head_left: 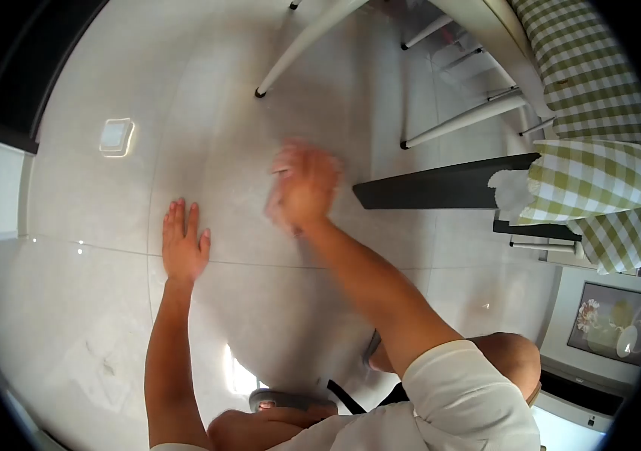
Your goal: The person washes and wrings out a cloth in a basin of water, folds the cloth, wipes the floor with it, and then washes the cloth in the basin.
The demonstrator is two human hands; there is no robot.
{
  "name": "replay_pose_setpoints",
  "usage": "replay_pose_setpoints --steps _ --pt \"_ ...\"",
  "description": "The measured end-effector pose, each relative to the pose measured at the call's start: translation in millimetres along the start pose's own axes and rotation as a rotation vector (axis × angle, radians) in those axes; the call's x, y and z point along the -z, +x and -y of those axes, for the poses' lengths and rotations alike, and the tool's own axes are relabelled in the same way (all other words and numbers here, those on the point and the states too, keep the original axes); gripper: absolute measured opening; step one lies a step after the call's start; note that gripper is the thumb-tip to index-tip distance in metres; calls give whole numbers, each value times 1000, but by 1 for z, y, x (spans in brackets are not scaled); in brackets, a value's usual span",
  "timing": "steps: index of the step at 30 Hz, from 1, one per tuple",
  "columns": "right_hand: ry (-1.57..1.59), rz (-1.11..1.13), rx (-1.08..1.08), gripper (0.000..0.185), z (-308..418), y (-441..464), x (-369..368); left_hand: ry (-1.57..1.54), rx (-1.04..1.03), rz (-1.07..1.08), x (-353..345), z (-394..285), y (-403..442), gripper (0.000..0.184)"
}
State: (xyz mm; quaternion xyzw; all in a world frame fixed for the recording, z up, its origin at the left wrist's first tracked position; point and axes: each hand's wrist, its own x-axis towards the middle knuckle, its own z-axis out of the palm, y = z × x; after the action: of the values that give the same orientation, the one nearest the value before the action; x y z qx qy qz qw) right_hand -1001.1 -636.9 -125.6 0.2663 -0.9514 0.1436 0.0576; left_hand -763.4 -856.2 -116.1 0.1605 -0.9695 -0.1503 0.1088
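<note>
My left hand point(184, 249) lies flat on the pale, glossy tiled floor point(95, 207), its fingers stretched forward and the thumb a little apart, holding nothing. To its right, my right hand point(311, 188) is on or just over the same floor and smeared by motion. Under and around its fingers shows a pinkish cloth point(278, 212), mostly covered by the hand and blurred at its edges.
White chair legs point(313, 46) with black tips stand ahead. A dark table leg point(441, 183) and a green checked tablecloth point(598, 173) are at the right. Close to my body is a shoe point(290, 401). A dark-edged doorway or cabinet point(24, 83) borders the left.
</note>
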Motion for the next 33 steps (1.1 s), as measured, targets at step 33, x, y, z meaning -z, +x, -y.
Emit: replay_pose_setpoints --steps 33 --pt "324 120 802 47 231 -104 -50 -204 392 -87 85 52 -226 60"
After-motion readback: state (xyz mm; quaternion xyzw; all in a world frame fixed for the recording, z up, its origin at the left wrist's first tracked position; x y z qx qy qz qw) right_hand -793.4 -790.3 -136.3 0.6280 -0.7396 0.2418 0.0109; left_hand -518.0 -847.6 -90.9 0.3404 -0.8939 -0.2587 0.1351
